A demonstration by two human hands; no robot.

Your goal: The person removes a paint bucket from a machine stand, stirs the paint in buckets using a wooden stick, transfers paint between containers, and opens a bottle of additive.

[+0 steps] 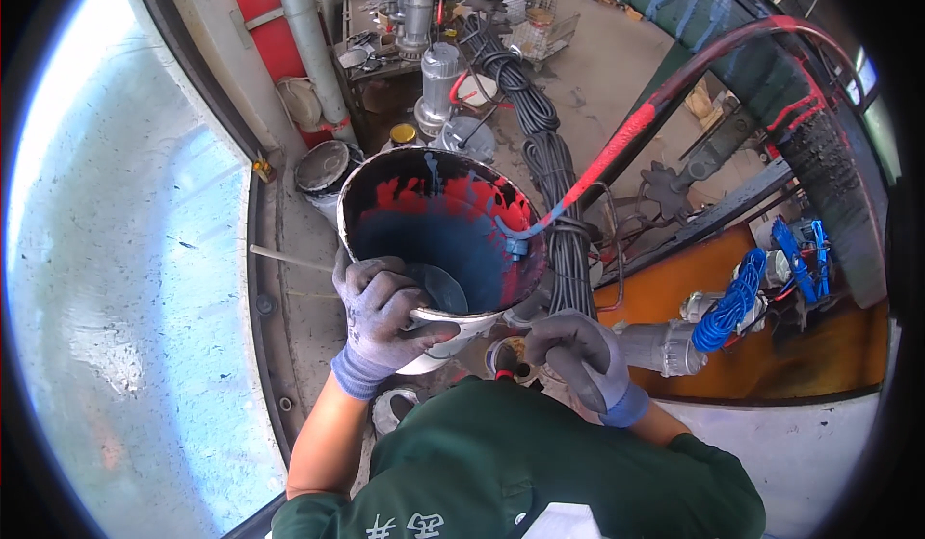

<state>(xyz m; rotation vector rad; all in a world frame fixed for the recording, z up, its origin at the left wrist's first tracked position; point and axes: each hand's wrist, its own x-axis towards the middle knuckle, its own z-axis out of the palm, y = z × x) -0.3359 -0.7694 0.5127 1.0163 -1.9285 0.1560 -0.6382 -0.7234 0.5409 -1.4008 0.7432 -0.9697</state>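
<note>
A large paint bucket (438, 168) stands tilted in front of me, its inner wall smeared with red, black and dark blue-grey paint. My left hand (381, 308), in a grey-and-lavender work glove, grips its near left rim with the thumb outside. Close by that hand, a round translucent shape (438, 289) shows inside the bucket. My right hand (583, 356), gloved the same way, is curled just off the near right rim; what lies in its fingers, if anything, is hidden. A red-smeared hose (617, 144) arches from the right, its blue-coated end over the bucket's right inner wall.
Bundled black cables (544, 134) run beyond the bucket. Metal pumps (440, 81) stand farther back, near a lidded pail (323, 166). At right, another pump (660, 346) with blue cable coils (732, 303) lies by an orange-brown surface (809, 356). A pale glossy panel (125, 279) fills the left.
</note>
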